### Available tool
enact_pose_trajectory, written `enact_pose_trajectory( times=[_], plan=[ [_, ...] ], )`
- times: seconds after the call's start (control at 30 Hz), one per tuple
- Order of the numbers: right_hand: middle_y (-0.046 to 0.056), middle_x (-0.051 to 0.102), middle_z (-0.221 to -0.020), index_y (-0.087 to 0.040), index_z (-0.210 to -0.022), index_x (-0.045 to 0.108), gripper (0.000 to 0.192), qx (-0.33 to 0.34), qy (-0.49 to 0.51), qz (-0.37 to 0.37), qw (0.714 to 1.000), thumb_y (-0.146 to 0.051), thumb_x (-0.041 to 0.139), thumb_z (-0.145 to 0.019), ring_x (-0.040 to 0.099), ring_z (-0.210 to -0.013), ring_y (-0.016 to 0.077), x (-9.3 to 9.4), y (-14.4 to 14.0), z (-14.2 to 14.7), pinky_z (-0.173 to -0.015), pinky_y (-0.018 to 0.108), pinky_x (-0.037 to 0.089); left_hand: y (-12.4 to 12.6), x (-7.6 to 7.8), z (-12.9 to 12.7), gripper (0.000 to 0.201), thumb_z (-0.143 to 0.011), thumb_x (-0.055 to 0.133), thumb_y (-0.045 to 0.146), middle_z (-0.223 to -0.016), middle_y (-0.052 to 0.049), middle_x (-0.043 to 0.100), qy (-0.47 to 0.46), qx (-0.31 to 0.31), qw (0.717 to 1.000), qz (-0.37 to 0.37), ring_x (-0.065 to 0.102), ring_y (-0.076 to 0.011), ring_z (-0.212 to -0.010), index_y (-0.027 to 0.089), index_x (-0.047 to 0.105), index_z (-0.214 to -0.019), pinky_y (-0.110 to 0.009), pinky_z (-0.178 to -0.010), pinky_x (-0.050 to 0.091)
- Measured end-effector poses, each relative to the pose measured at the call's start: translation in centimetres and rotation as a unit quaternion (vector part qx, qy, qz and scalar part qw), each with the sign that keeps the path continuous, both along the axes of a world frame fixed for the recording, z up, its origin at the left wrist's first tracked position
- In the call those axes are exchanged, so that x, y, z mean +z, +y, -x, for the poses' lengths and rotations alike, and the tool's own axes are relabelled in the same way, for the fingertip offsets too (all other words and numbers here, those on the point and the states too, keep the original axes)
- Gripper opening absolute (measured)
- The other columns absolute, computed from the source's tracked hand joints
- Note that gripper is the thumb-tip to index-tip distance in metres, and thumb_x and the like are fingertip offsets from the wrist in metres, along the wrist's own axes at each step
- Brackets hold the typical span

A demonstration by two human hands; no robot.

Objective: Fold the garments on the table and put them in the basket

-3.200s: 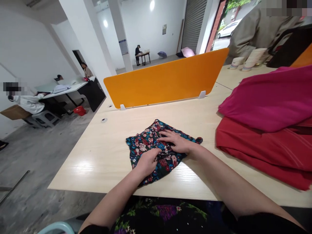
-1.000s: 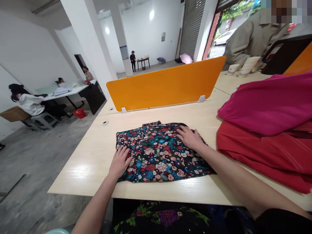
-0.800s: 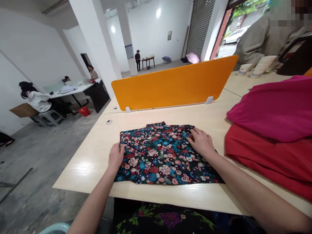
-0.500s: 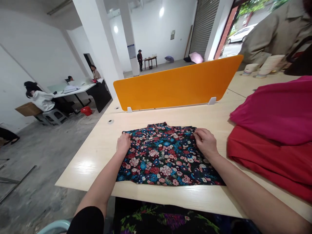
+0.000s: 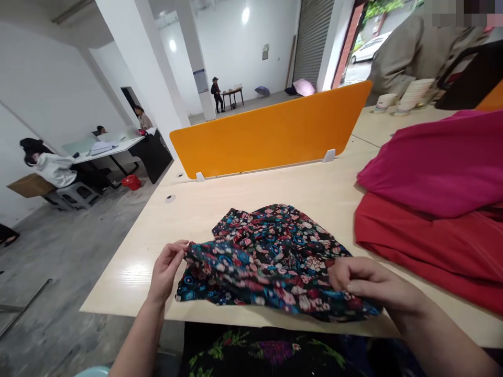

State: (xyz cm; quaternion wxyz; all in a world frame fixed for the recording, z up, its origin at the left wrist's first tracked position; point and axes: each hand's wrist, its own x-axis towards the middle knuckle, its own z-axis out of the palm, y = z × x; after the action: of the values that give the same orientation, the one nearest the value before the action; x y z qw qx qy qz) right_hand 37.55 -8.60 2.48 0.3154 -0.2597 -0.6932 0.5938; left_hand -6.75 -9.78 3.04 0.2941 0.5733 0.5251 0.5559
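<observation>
the floral cloth [image 5: 271, 256] lies on the wooden table [image 5: 314, 188], on the near side of the orange divider [image 5: 271, 131] and well apart from it, close to the table's front edge. the left hand [image 5: 167, 269] pinches one corner of the cloth between thumb and fingers, and the right hand [image 5: 365, 283] is closed on the other corner, so the edge between them is lifted from the table and pulled toward the person. the part of the cloth nearer the divider rests on the table in loose wrinkles.

to fold well here, it seems best that the person keeps both corners at the same height and the raised edge tight between the hands, so no slack forms in the middle. the raised edge should be laid straight on the opposite edge, corner on corner, and the wrinkles on the side toward the divider should be flattened first or they will be trapped inside the fold. the grip should stay light, only on the corners.

to the right of the divider, the red cloth [image 5: 424, 251] with the magenta cloth [image 5: 432, 162] on it lies just beside the floral cloth; the person should take care not to catch it.
</observation>
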Motion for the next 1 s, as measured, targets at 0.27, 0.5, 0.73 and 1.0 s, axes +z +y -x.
enact_pose_trajectory(
  times=[0.27,0.5,0.73,1.0],
  plan=[
    [0.005,0.066,-0.086,-0.021,-0.085,0.061,0.032,-0.198,-0.251,-0.154,0.935,-0.051,0.05,-0.083,0.06,-0.081,0.0208,-1.0,4.6,2.4,-0.074,0.032,0.048,-0.5,1.2,-2.3,0.03,-0.09,0.043,0.046,-0.088,-0.004,0.066,0.334,0.024,0.942,0.032,0.061,-0.0181,-0.084,0.021,0.06,-0.087,-0.029,-0.078,0.046],
    [0.018,0.051,-0.133,-0.015,-0.12,0.056,0.049,-0.261,-0.425,-0.295,0.815,-0.044,0.057,-0.08,0.044,-0.123,0.034,-2.7,15.6,8.4,-0.097,0.046,0.04,4.8,0.5,-8.5,0.045,-0.087,0.042,0.053,-0.086,-0.016,0.068,0.603,-0.024,0.774,0.19,0.064,-0.0312,-0.085,0.016,0.063,-0.074,-0.039,-0.076,0.045],
    [0.005,0.067,-0.089,-0.022,-0.082,0.063,0.009,-0.127,-0.379,-0.299,0.866,-0.026,0.057,-0.077,0.06,-0.087,0.0216,-2.9,15.8,10.9,-0.078,0.032,0.045,5.5,0.5,-7.3,0.015,-0.076,0.05,0.027,-0.092,-0.003,0.068,0.399,-0.101,0.901,0.139,0.061,-0.0214,-0.089,0.022,0.061,-0.084,-0.03,-0.08,0.044],
    [-0.002,0.056,-0.067,-0.02,-0.076,0.05,0.037,-0.161,-0.024,-0.025,0.986,-0.054,0.063,-0.071,0.05,-0.064,0.0133,0.0,15.5,8.7,-0.062,0.026,0.04,9.9,1.6,-7.4,0.018,-0.067,0.057,0.035,-0.062,0.005,0.056,0.148,-0.114,0.943,0.275,0.051,-0.0125,-0.061,0.02,0.054,-0.076,-0.023,-0.059,0.038]
  ],
)
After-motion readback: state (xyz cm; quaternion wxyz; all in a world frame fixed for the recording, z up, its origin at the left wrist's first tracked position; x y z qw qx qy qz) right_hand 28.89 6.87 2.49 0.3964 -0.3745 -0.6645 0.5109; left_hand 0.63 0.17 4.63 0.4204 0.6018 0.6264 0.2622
